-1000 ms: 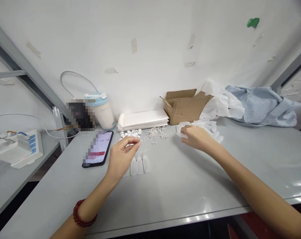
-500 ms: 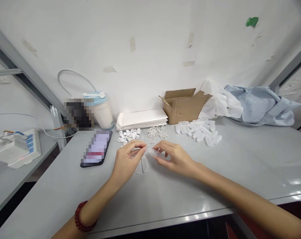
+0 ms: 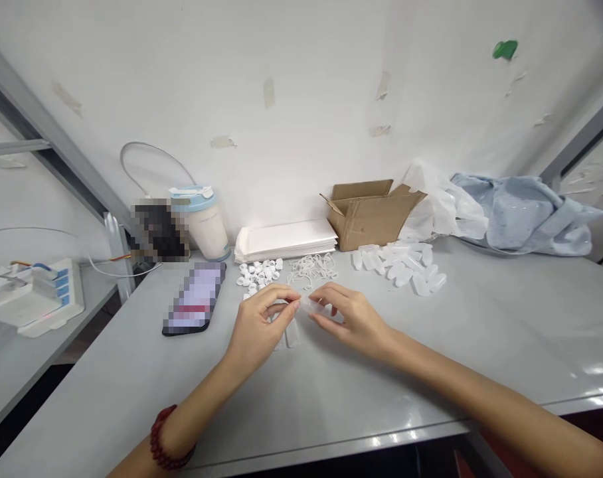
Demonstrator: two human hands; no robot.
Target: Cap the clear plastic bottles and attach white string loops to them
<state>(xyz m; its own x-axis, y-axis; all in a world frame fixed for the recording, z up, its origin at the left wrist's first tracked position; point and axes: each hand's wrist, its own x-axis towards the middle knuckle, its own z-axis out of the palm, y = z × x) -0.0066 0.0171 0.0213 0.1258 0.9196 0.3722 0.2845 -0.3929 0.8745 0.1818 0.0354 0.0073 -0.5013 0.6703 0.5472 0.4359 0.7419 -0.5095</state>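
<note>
My right hand [image 3: 348, 315] grips a small clear plastic tube [image 3: 309, 306] between thumb and fingers, above the middle of the table. At the tube's left end, the thumb and fingertips of my left hand [image 3: 264, 318] are pinched together; whatever is between them is too small to make out. Below my left fingertips lie clear plastic pieces [image 3: 292, 334], partly covered by that hand. Just beyond the hands are a heap of small white caps [image 3: 258, 273] and a tangle of thin whitish loops [image 3: 312, 267].
Frosted plastic pieces [image 3: 404, 262] lie in a pile at right. Behind stand a stack of white envelopes [image 3: 286, 240], an open cardboard box [image 3: 374, 219] and a white plastic bag [image 3: 438, 202]. A phone [image 3: 194, 299] and a lidded cup [image 3: 204, 226] are at left.
My left fingertips have shifted slightly right, closer to the tube and my right hand. The whole view has tipped a little; the right hand keeps its hold.
</note>
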